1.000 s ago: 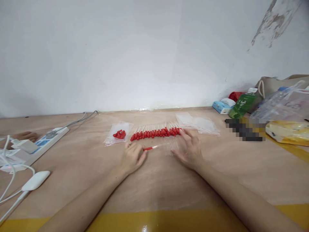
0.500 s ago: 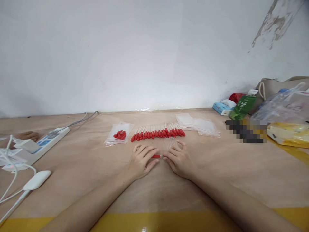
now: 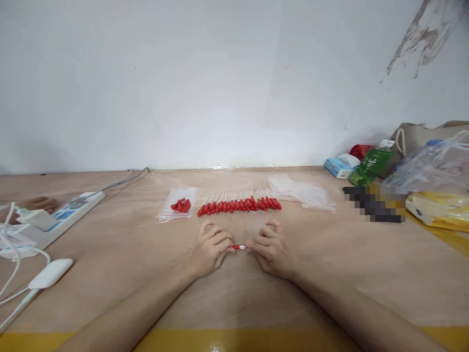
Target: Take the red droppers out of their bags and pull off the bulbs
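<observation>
My left hand (image 3: 211,248) pinches the red end of a small red-tipped clear stick (image 3: 240,247), which lies level between my hands just above the table. My right hand (image 3: 270,250) grips the clear end, most of which its fingers hide. Behind them, a row of red-tipped pale sticks (image 3: 240,204) lies side by side, red ends toward me. Several thin clear sticks (image 3: 257,222) rest on the table beside my right fingers. To the left, loose red pieces (image 3: 181,205) sit on clear plastic bags (image 3: 170,213).
More clear bags (image 3: 315,195) lie at the back right. A power strip (image 3: 78,212) with white cables is at the left, near another person's hand (image 3: 38,204). A green bottle (image 3: 373,164), tissue pack (image 3: 339,167) and plastic bags (image 3: 439,166) crowd the right.
Both hands have come slightly nearer to me. My left fingertips have closed on the red end, and the stick now shows more of its clear part between the hands.
</observation>
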`<act>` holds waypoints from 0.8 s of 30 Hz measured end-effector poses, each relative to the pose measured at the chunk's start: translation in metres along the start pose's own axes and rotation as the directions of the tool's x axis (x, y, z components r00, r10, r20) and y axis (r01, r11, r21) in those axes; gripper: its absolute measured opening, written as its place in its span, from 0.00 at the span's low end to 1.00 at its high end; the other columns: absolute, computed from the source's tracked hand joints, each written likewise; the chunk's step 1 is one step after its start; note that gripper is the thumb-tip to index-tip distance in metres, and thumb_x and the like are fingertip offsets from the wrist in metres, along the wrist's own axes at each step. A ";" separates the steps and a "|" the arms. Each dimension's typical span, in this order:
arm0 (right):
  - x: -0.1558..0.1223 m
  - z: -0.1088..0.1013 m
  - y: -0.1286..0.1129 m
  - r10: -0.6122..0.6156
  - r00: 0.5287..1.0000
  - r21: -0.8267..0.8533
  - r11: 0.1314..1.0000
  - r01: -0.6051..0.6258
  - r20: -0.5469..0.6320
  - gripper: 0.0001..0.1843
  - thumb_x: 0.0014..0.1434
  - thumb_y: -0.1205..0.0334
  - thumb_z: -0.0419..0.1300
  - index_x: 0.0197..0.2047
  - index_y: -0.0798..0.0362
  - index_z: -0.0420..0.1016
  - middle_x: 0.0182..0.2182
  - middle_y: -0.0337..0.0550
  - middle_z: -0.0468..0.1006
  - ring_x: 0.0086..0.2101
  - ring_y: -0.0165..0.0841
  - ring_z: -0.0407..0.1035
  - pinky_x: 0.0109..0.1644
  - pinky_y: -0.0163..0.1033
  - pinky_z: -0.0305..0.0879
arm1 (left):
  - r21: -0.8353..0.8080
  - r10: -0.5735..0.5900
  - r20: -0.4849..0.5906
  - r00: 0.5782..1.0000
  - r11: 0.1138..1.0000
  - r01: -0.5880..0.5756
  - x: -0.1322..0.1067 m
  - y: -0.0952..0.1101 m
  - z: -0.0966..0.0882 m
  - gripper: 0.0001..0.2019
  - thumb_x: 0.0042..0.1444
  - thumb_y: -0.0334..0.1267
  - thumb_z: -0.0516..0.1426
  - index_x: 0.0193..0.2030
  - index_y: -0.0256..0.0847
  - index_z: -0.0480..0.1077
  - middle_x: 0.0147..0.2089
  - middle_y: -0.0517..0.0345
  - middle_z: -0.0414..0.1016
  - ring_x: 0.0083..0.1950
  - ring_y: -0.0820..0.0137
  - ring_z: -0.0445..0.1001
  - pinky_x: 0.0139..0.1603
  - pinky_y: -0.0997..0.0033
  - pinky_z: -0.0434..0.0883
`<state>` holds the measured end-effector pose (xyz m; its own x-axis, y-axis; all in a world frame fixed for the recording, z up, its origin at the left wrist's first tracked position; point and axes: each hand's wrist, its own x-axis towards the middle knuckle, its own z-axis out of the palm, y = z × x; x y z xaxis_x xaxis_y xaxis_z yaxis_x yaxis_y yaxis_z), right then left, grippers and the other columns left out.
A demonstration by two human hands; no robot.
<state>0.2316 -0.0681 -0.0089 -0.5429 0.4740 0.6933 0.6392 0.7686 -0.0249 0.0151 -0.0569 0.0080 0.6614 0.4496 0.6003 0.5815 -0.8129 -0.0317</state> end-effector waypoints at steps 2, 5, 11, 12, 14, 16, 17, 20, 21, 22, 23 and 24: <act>0.000 0.000 -0.001 0.006 1.000 -0.001 1.000 -0.006 -0.003 0.10 0.59 0.64 0.51 0.35 0.48 0.73 0.20 0.34 0.70 0.28 0.27 0.58 0.50 0.43 0.46 | -0.016 0.002 0.007 1.000 1.000 -0.002 0.000 0.000 -0.001 0.08 0.59 0.36 0.50 0.30 0.42 0.68 0.33 0.60 0.75 0.36 0.71 0.68 0.50 0.60 0.54; -0.001 0.000 -0.001 0.007 1.000 0.002 1.000 -0.007 -0.013 0.10 0.58 0.65 0.51 0.36 0.48 0.73 0.20 0.33 0.69 0.28 0.27 0.58 0.50 0.44 0.46 | -0.035 -0.001 0.020 1.000 0.999 0.002 0.000 0.000 0.000 0.08 0.58 0.35 0.50 0.31 0.41 0.68 0.34 0.60 0.75 0.36 0.71 0.67 0.47 0.61 0.55; -0.001 -0.001 -0.002 0.015 1.000 -0.007 1.000 -0.015 0.006 0.09 0.58 0.65 0.51 0.35 0.48 0.73 0.20 0.34 0.69 0.29 0.28 0.59 0.51 0.44 0.46 | -0.044 -0.011 0.014 1.000 0.999 0.011 0.000 0.002 0.001 0.08 0.58 0.34 0.50 0.30 0.41 0.67 0.33 0.60 0.75 0.35 0.71 0.67 0.44 0.63 0.56; -0.001 -0.002 -0.002 0.016 1.000 -0.011 1.000 -0.016 0.008 0.09 0.58 0.64 0.51 0.35 0.48 0.73 0.20 0.34 0.69 0.29 0.28 0.59 0.51 0.44 0.46 | -0.046 -0.013 0.017 1.000 0.999 0.014 0.000 0.002 0.000 0.08 0.58 0.34 0.50 0.30 0.41 0.68 0.33 0.60 0.75 0.35 0.71 0.67 0.43 0.63 0.56; -0.003 -0.004 0.000 0.020 1.000 -0.012 1.000 -0.020 0.006 0.09 0.58 0.64 0.51 0.35 0.47 0.73 0.20 0.34 0.69 0.29 0.28 0.59 0.51 0.44 0.46 | -0.052 -0.036 0.021 0.999 0.998 0.037 -0.002 -0.001 -0.001 0.08 0.58 0.34 0.50 0.30 0.41 0.68 0.33 0.58 0.75 0.35 0.71 0.68 0.42 0.64 0.57; -0.005 -0.006 0.006 0.060 0.998 -0.005 0.998 -0.060 -0.008 0.10 0.58 0.63 0.51 0.35 0.47 0.74 0.21 0.35 0.70 0.29 0.28 0.60 0.50 0.44 0.48 | -0.058 -0.090 0.011 0.996 0.994 0.090 -0.006 -0.005 -0.002 0.08 0.58 0.34 0.49 0.31 0.41 0.69 0.33 0.57 0.75 0.35 0.70 0.68 0.41 0.64 0.59; -0.006 -0.007 0.010 0.108 0.994 -0.002 0.994 -0.108 -0.022 0.10 0.58 0.63 0.51 0.35 0.47 0.74 0.21 0.36 0.70 0.30 0.29 0.60 0.49 0.43 0.49 | -0.063 -0.128 -0.008 0.992 0.990 0.128 -0.007 -0.009 -0.002 0.08 0.58 0.34 0.49 0.32 0.41 0.69 0.34 0.56 0.75 0.35 0.70 0.69 0.41 0.64 0.59; -0.011 -0.007 0.029 0.337 0.939 0.038 0.941 -0.335 -0.068 0.11 0.59 0.61 0.51 0.38 0.48 0.75 0.24 0.39 0.72 0.30 0.30 0.63 0.42 0.39 0.54 | -0.132 -0.244 -0.103 0.964 0.964 0.230 -0.009 -0.021 -0.001 0.08 0.59 0.34 0.49 0.37 0.41 0.68 0.37 0.55 0.73 0.40 0.70 0.70 0.43 0.66 0.64; -0.012 -0.006 0.035 0.413 0.908 0.065 0.910 -0.408 -0.072 0.12 0.59 0.61 0.50 0.40 0.49 0.74 0.26 0.40 0.73 0.30 0.30 0.64 0.39 0.38 0.56 | -0.161 -0.279 -0.141 0.950 0.953 0.256 -0.009 -0.026 -0.001 0.08 0.59 0.34 0.49 0.39 0.41 0.68 0.39 0.54 0.71 0.42 0.69 0.69 0.44 0.67 0.65; -0.014 -0.005 0.040 0.474 0.878 0.088 0.879 -0.468 -0.067 0.13 0.59 0.61 0.49 0.42 0.49 0.73 0.29 0.41 0.74 0.31 0.30 0.65 0.38 0.37 0.56 | -0.178 -0.318 -0.184 0.930 0.941 0.287 -0.008 -0.032 0.000 0.08 0.58 0.34 0.49 0.41 0.41 0.68 0.41 0.53 0.70 0.44 0.69 0.69 0.45 0.67 0.66; -0.014 -0.004 0.044 0.519 0.853 0.101 0.853 -0.512 -0.054 0.15 0.58 0.61 0.49 0.44 0.50 0.73 0.31 0.41 0.74 0.31 0.30 0.66 0.36 0.37 0.57 | -0.178 -0.364 -0.231 0.902 0.928 0.328 -0.008 -0.040 -0.001 0.09 0.58 0.34 0.49 0.42 0.41 0.68 0.43 0.52 0.68 0.45 0.68 0.68 0.46 0.67 0.67; -0.015 -0.003 0.047 0.551 0.834 0.099 0.832 -0.545 -0.042 0.15 0.58 0.62 0.48 0.45 0.51 0.72 0.32 0.42 0.75 0.30 0.31 0.67 0.35 0.36 0.57 | -0.164 -0.419 -0.277 0.865 0.907 0.387 -0.008 -0.048 -0.002 0.10 0.58 0.34 0.49 0.43 0.41 0.69 0.44 0.51 0.66 0.47 0.67 0.67 0.48 0.65 0.67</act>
<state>0.2712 -0.0404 -0.0183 -0.0776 0.8005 0.5943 0.7741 0.4240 -0.4701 -0.0192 -0.0221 0.0064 0.1974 0.6270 0.7536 0.7059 -0.6243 0.3346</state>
